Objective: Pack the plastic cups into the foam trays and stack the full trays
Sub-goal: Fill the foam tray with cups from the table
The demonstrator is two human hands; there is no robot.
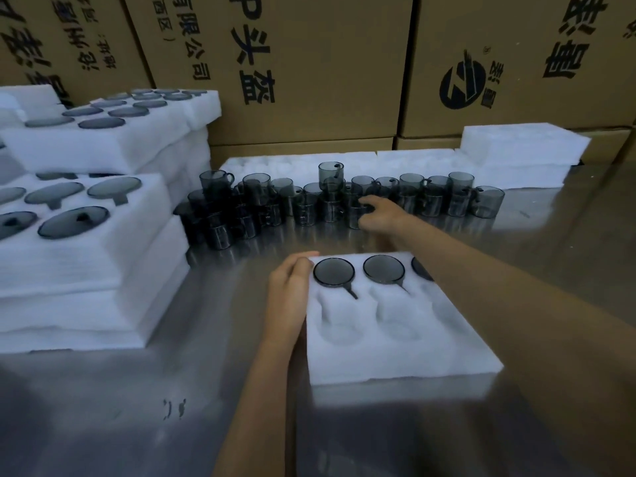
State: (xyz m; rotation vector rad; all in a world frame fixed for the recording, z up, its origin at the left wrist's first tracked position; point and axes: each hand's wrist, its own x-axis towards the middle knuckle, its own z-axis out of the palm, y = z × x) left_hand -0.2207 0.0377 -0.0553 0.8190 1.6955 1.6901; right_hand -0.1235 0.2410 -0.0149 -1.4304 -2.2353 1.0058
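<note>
Dim, soft focus, glare, wide-angle edge distortion

A white foam tray [395, 346] lies flat with smoky cups [334, 271] seated along its far row; loose cups [344, 197] cluster beyond, and full trays [75, 235] sit stacked at left.

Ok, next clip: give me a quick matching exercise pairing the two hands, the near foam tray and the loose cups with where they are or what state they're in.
Things:
1. left hand
2. right hand
3. near foam tray
4. loose cups

States:
A. bunched on the metal table, some stacked
B. resting on the tray's left edge
C. far row filled, near pockets empty
D. reaching into the cups

Pairs: 1-B, 2-D, 3-C, 4-A
</note>
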